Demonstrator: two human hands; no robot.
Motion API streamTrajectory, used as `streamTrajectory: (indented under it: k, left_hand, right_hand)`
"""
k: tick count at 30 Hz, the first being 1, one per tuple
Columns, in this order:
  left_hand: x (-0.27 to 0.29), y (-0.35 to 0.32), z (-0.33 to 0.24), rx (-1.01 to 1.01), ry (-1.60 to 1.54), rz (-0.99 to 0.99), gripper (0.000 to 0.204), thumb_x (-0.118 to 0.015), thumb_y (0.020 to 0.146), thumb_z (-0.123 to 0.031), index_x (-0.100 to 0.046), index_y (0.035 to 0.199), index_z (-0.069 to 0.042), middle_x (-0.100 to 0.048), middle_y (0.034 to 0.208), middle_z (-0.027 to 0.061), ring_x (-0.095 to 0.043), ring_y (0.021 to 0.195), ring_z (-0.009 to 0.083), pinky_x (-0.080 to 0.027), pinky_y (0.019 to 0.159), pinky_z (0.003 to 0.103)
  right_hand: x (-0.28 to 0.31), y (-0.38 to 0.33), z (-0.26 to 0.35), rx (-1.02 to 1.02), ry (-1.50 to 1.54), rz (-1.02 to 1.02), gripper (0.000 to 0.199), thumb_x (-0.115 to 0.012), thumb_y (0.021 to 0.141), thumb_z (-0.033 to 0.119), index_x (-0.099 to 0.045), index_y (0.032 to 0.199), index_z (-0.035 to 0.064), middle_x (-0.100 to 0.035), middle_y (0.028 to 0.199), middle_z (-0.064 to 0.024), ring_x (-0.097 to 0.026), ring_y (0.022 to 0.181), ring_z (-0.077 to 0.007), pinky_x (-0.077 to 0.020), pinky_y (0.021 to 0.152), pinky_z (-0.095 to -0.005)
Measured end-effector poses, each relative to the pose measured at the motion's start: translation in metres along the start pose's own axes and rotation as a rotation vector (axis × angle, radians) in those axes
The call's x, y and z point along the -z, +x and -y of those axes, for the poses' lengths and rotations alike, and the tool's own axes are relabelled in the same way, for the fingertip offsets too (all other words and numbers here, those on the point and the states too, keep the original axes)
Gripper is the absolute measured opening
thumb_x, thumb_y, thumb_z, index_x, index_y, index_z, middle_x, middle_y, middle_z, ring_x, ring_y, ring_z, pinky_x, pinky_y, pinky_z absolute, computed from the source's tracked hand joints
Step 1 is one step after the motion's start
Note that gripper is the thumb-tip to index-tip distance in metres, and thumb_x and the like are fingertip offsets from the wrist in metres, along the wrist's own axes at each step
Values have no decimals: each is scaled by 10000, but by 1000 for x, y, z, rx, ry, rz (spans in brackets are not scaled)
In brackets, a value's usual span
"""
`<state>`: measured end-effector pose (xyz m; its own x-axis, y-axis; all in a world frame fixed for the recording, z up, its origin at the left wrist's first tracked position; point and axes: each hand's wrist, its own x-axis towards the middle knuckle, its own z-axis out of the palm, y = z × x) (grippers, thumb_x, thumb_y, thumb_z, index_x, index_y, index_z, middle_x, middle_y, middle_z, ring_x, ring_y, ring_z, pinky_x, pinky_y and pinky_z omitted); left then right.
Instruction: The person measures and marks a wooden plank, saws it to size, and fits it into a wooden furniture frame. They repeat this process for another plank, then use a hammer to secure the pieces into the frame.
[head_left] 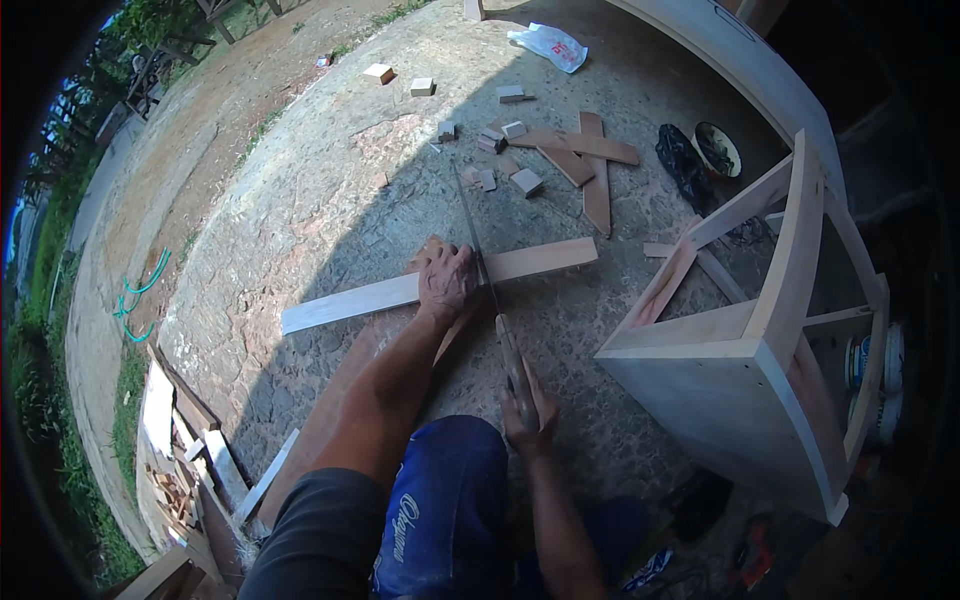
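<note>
rough floor [300, 200]: left hand [447, 278], fingers curled, clamps board [537, 261] at frame centre; right hand [530, 416] closed around saw [509, 347]. apparent step: crosscutting; next stroke likely requires steady downward pressure.

saw [510, 350] across plank [540, 260], frame [700, 395] right, blocks [526, 182] beyond

Harsh sunlight on ground [250, 240] at left, shade right; edges bent, dark.

Count: bare hands [447, 277], 2; long steel-bladed handsaw [509, 348], 1; long pale wooden board [530, 262], 1; flat brown wooden slats [597, 202], 3; small pale wooden blocks [526, 182], at least 6; crumpled white plastic bag [550, 46], 1.
</note>
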<state>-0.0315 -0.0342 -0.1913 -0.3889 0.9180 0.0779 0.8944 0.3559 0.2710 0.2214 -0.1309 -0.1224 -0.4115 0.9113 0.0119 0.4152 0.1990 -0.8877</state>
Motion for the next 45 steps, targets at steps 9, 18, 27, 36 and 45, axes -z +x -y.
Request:
streamTrajectory:
  k: [9, 18, 27, 36, 45]
  left_hand:
    - [24, 2, -2, -6, 3, 1, 199, -587, 904, -261, -587, 1029, -106, -605, 1071, 137, -531, 1130, 337, -426, 910, 491]
    - [21, 3, 4, -8, 50, -70, 175, -564, 925, -246, -606, 1030, -113, -611, 1059, 129, -573, 1096, 317, -431, 894, 480]
    - [13, 8, -12, -42, 59, -40, 175, -562, 925, -258, -615, 1019, -120, -616, 1050, 121, -577, 1087, 313, -425, 875, 469]
    - [19, 5, -2, 33, 30, 7, 212, -580, 902, -281, -605, 1042, -124, -613, 1064, 139, -574, 1109, 328, -421, 908, 476]
    - [19, 4, -1, -7, 1, 7, 230, -605, 892, -272, -577, 1050, -107, -610, 1055, 121, -560, 1105, 334, -414, 911, 499]
  right_hand:
    - [49, -84, 13, -40, -285, 175, 562, -669, 858, 125, -540, 1394, 16, -661, 1265, -215, -728, 913, -358, -590, 735, -406]
    - [71, -123, 5, 175, -274, 133, 566, -629, 887, 122, -509, 1427, 5, -594, 1374, -219, -689, 1066, -372, -564, 842, -396]
    - [-14, 37, -5, 254, 127, -122, 629, -654, 880, 154, -459, 1467, 37, -650, 1261, -229, -702, 876, -427, -581, 711, -418]
    - [77, -145, 6, 179, -311, 114, 527, -628, 875, 64, -549, 1392, -2, -635, 1302, -243, -722, 950, -382, -585, 738, -432]
    - [7, -33, -16, 36, -129, 48, 609, -666, 849, 146, -510, 1429, 46, -669, 1235, -211, -709, 823, -392, -570, 677, -428]
